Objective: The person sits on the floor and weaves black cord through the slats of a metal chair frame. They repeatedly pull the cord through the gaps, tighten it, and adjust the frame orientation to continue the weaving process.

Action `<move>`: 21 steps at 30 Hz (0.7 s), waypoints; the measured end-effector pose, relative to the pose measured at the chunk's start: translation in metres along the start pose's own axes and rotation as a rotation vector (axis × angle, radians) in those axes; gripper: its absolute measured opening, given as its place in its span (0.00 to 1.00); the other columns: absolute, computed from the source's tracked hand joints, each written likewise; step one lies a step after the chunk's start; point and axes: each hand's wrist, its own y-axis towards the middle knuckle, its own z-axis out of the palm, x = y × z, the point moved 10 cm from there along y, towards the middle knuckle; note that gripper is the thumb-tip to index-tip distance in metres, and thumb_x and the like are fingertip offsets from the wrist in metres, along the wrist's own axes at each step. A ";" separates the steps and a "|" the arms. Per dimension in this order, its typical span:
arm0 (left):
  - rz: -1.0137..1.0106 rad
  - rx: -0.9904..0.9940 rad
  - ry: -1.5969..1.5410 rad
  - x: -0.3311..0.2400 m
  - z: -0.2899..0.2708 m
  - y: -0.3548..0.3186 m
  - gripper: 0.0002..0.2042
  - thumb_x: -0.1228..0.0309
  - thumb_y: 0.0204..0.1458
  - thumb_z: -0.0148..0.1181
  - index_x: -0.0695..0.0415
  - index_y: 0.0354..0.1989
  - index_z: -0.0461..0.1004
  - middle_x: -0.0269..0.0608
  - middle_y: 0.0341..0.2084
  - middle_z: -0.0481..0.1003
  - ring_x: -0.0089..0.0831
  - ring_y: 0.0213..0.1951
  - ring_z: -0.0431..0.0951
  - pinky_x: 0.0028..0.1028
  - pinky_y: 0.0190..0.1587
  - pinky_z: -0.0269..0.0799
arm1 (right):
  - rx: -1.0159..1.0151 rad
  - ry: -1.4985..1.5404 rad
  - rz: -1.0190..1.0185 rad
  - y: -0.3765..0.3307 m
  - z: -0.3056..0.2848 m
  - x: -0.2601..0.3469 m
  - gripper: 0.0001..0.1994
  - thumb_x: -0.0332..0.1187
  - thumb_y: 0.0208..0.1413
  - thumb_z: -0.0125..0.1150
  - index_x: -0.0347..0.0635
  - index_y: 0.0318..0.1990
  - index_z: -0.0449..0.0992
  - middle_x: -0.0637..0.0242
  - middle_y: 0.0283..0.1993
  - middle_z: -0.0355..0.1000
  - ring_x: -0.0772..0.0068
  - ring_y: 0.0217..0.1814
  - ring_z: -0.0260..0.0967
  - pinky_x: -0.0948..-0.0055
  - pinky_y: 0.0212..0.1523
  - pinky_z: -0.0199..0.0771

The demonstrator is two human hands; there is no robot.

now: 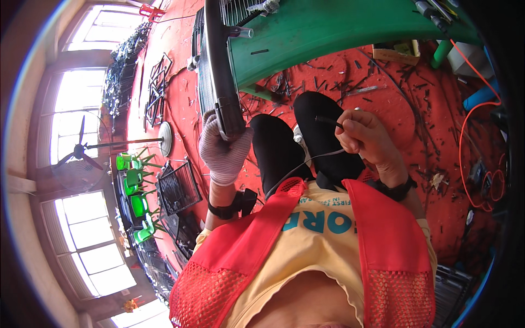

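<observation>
Scraps [358, 64] litter red floor [395, 104] around green table [306, 33] and black frame [229, 113].

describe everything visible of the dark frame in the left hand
The dark frame has a long, shiny bar ending in a blocky black piece, with fine parallel rods alongside. It looks like metal or plastic. The gloved left hand grips its near end; the rest runs past the green table, out of view.

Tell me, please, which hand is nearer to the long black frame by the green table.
Left: the left hand grips the frame at one end; the right hand is apart, farther right, holding a thin dark piece.
</observation>
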 end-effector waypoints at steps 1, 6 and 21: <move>0.012 0.005 0.013 0.001 0.002 0.000 0.13 0.86 0.34 0.63 0.58 0.28 0.69 0.33 0.26 0.70 0.28 0.33 0.68 0.29 0.43 0.64 | 0.008 -0.001 0.000 0.000 0.001 0.001 0.09 0.35 0.61 0.55 0.37 0.37 0.73 0.76 0.18 0.61 0.89 0.17 0.55 0.86 0.17 0.53; 0.043 0.074 0.039 0.003 0.023 -0.001 0.15 0.83 0.33 0.66 0.58 0.30 0.71 0.35 0.23 0.69 0.35 0.30 0.69 0.34 0.44 0.65 | -0.018 -0.008 -0.009 -0.004 -0.002 0.003 0.09 0.35 0.61 0.54 0.37 0.36 0.73 0.76 0.18 0.61 0.89 0.17 0.54 0.86 0.17 0.51; 0.382 0.198 0.332 0.005 0.134 -0.018 0.15 0.73 0.28 0.68 0.55 0.27 0.70 0.35 0.21 0.69 0.40 0.30 0.69 0.38 0.37 0.63 | -0.067 -0.012 -0.041 -0.023 -0.015 0.011 0.09 0.36 0.60 0.56 0.39 0.36 0.74 0.76 0.17 0.59 0.87 0.16 0.52 0.84 0.17 0.50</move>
